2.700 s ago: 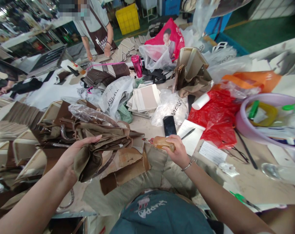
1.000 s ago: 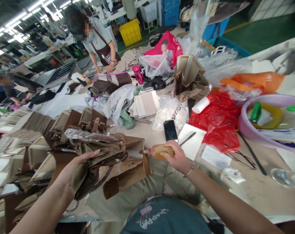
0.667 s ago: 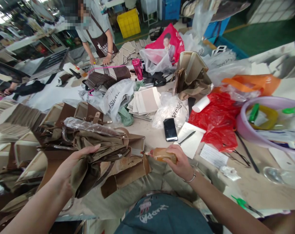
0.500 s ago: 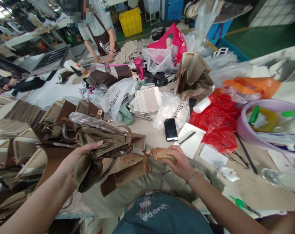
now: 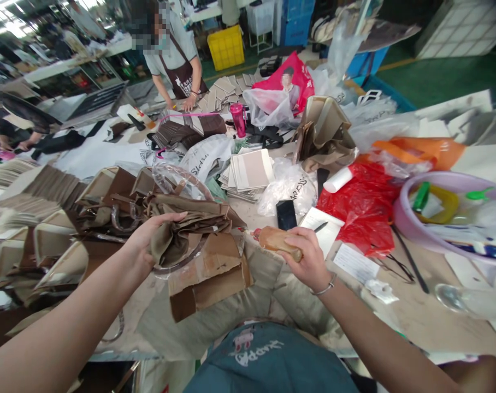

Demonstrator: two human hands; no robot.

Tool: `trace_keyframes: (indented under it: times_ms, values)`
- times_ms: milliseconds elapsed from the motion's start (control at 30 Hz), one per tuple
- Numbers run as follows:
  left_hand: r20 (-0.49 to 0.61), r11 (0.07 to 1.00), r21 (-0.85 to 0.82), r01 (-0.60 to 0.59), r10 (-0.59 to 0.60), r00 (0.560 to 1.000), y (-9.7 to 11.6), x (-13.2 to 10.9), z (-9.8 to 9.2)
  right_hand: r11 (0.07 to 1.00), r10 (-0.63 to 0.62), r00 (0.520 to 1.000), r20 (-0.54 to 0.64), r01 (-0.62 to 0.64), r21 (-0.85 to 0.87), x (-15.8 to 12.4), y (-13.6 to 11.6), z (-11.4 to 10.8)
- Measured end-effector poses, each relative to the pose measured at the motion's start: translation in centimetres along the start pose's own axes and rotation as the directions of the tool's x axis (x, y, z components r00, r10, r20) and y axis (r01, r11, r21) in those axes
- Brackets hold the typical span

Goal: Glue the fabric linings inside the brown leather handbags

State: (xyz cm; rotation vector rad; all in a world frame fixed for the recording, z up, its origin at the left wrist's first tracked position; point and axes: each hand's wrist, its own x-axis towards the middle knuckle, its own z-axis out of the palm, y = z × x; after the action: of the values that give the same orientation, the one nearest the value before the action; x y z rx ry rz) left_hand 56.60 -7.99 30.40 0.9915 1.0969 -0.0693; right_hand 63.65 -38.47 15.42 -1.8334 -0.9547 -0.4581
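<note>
My left hand is closed around the folded soft part of an olive-brown handbag, whose plastic-wrapped handle arches up on the far side. My right hand grips an amber squeeze bottle lying nearly level, with its reddish nozzle pointing left at the near end of the bag. Whether the tip touches the bag I cannot tell. Below the bag is a worn cardboard box, resting on a padded grey-green cloth at the table's front edge.
Several part-made bags crowd the left side. A black phone, a notepad with a pen, a red plastic bag and a lilac basin lie to the right. Across the table stands a person in an apron.
My left hand has shifted right and turned the bag, so its wrapped handle now stands up in an arch. My right hand keeps hold of the bottle, slightly farther right.
</note>
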Motion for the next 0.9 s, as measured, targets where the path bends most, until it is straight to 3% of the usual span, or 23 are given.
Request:
trace_keyframes:
  times_ms: [267,500,633,900]
  values:
    - [-0.03,0.996,0.09,0.019,-0.016,0.999,0.3,-0.4,0.1,0.993,-0.117,0.989,-0.089,0.116,-0.026,3.1,-1.6,-1.1]
    - [-0.042,0.987,0.153,0.044,-0.038,0.998,0.7,-0.8,0.9,0.975,-0.22,0.972,-0.081,0.216,-0.056,4.7,-1.3,-1.4]
    - [-0.047,0.984,0.166,0.071,-0.064,0.997,1.3,-0.3,0.7,0.963,-0.267,0.961,-0.066,0.264,-0.046,4.8,-0.7,-1.2]
    - [0.014,0.983,0.181,-0.003,0.0,1.0,1.6,0.9,0.4,0.966,-0.253,0.967,-0.029,0.251,-0.061,4.4,-0.1,-1.3]
